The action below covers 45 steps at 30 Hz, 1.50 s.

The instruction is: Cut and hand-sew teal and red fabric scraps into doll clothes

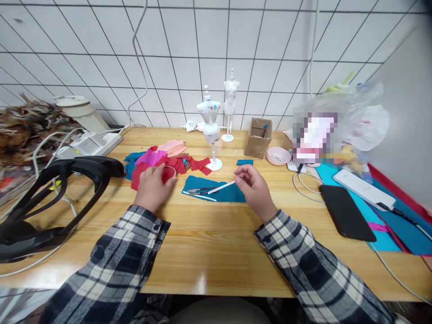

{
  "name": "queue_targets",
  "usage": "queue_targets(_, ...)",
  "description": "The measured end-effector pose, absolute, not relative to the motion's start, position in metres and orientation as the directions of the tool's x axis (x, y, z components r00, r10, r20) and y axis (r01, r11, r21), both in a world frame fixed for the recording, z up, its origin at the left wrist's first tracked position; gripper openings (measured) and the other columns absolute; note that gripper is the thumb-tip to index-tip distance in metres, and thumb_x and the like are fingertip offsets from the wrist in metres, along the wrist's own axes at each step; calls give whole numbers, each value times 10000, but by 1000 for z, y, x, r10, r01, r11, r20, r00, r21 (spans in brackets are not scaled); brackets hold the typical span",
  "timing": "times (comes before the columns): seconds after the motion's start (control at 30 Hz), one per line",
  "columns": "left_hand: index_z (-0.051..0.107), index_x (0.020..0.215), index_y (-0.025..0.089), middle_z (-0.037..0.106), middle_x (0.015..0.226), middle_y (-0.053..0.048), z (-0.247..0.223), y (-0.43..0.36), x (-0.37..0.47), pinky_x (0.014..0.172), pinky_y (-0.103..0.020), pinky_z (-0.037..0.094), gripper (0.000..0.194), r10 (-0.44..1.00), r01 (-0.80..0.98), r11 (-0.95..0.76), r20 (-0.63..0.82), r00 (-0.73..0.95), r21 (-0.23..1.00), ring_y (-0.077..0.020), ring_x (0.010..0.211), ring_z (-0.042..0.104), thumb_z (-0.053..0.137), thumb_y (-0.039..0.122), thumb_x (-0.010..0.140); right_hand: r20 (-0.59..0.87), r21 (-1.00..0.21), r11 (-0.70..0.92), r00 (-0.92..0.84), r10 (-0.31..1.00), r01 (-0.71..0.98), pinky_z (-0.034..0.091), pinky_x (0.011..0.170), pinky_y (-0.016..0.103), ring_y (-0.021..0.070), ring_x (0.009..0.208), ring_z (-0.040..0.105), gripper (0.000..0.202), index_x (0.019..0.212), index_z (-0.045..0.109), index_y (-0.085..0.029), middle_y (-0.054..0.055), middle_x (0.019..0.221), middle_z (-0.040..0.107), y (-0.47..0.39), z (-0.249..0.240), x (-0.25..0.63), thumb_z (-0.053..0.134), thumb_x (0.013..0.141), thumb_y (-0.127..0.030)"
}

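Observation:
My right hand [254,191] pinches one end of a thin white strip [221,187], which slants down to the left over a teal cloth [227,194]. Small scissors [200,191] and another white strip [199,196] lie on that cloth. Over the red cloth scraps [137,177], my left hand [155,186] has its fingers curled round a thin white loop [171,168]. Magenta [150,157] and pink scraps [173,146] lie behind it. A white mannequin [211,121] stands upright just behind the teal cloth.
A second mannequin [231,101], a cardboard box [258,137] and a pink bowl [278,155] stand at the back. On the right are a black phone [347,212] and a white power bank [363,189]. A black headset frame [97,198] and a power strip [108,143] are on the left.

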<state>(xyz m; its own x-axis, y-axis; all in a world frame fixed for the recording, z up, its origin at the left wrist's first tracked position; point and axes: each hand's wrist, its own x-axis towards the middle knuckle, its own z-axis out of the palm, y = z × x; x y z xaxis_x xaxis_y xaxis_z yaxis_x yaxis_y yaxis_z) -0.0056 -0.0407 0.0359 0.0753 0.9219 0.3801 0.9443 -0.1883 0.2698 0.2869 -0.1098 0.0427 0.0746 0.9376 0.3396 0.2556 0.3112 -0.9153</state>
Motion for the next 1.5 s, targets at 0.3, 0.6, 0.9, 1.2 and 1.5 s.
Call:
queue_targets(0.3, 652, 1156, 222, 527, 1326, -104, 49, -79, 46, 1083, -466, 298, 546, 775, 552, -626, 360, 520, 550, -273, 1269, 421, 298, 576, 937, 334, -916, 312, 50, 941, 254, 512, 703, 296, 154, 724, 614, 168, 913, 583, -191, 26, 802, 654, -117, 45, 271, 639, 772, -262)
queue_targets(0.6, 654, 880, 195, 628, 1105, -75, 44, -82, 52, 1021, -420, 360, 244, 802, 582, -597, 421, 423, 552, -226, 1096, 531, 484, 364, 928, 391, -853, 317, 105, 915, 414, 489, 620, 261, 134, 622, 579, 133, 892, 610, -192, 7, 756, 668, -119, 49, 274, 635, 767, -231)
queue_targets(0.9, 671, 830, 213, 635, 1107, -69, 43, -83, 56, 1006, -429, 367, 211, 753, 567, -658, 430, 498, 495, -240, 1128, 507, 541, 364, 900, 416, -824, 352, 53, 908, 444, 500, 623, 270, 150, 639, 601, 113, 869, 626, -195, 4, 733, 673, -120, 46, 271, 651, 779, -259)
queue_targets(1.2, 707, 878, 290, 691, 1044, -29, 48, -91, 59, 1113, -561, 152, 143, 607, 620, -771, 457, 650, 142, -246, 1083, 528, 565, 300, 885, 687, -395, 585, -195, 700, 709, 366, 1041, 486, 290, 1228, 481, 392, 1221, 567, -182, 124, 1340, 551, -125, 53, 270, 555, 829, -207)
queue_targets(1.5, 701, 881, 268, 695, 963, -35, 47, -93, 63, 1073, -534, 244, 133, 630, 595, -768, 444, 637, 236, -227, 975, 555, 573, 305, 870, 549, -407, 621, -363, 753, 670, 422, 762, 340, 180, 788, 632, 140, 957, 694, -219, 23, 881, 738, -127, 42, 262, 592, 895, -292)
